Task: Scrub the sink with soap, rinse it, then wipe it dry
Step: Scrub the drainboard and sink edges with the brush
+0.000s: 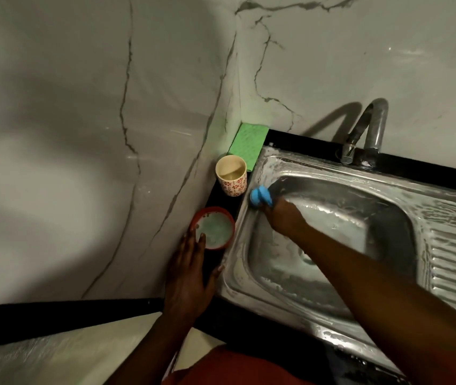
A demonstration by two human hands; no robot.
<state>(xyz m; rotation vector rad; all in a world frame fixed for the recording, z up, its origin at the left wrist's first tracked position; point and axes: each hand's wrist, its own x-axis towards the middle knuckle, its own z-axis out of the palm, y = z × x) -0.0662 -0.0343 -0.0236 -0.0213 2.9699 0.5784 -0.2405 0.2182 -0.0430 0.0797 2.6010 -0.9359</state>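
Red bowl (216,208) of pale suds, cup (232,186) of pale liquid; steel sink (360,215) foamy; right hand (285,215) grips blue scrubber (260,195), left hand (188,276) flat.

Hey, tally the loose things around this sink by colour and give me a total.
Green: 1, the cloth
Red: 1, the bowl
Blue: 1, the scrubber, gripped by the right hand
Cream with red pattern: 1, the cup
Total: 4

Cup (231,175) and bowl (215,228) sit left of the sink (404,195).
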